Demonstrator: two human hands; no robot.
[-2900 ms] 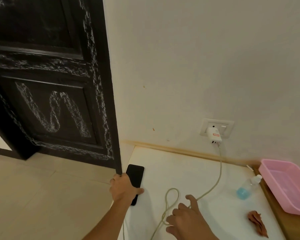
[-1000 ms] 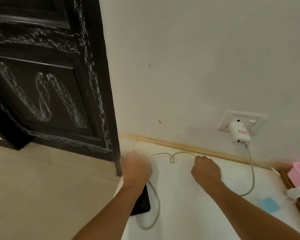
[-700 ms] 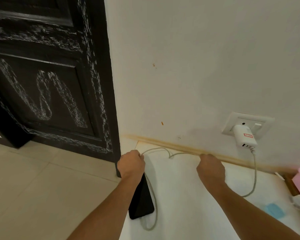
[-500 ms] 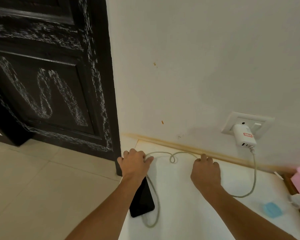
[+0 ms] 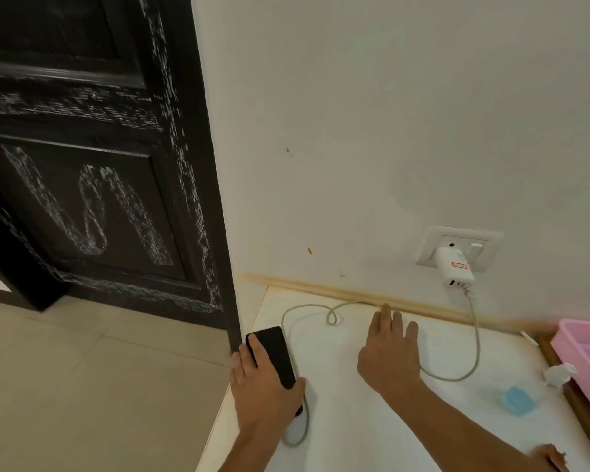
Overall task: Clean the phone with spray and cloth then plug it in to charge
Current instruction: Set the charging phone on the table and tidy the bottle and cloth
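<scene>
The black phone [image 5: 272,350] lies flat near the left edge of the white table [image 5: 372,430]. My left hand [image 5: 264,391] grips its near half, thumb on the right side. A grey charging cable [image 5: 476,338] runs from the white charger [image 5: 454,271] in the wall socket, passes under my right hand [image 5: 389,352] and loops back to the phone's near end, which my hand hides. My right hand lies flat with its fingers spread. The clear spray bottle [image 5: 525,395] with blue liquid lies on its side at the right. A brown cloth [image 5: 548,455] shows at the bottom right.
A pink plastic tub [image 5: 583,349] stands at the right on a wooden surface. The white wall rises directly behind the table. A black door [image 5: 92,185] stands to the left, and beige floor tiles [image 5: 82,386] lie below the table's left edge.
My left hand has come back from the cable at the table's rear and closed on the phone. My right hand has spread flat over the cable. The loop now lies on the table.
</scene>
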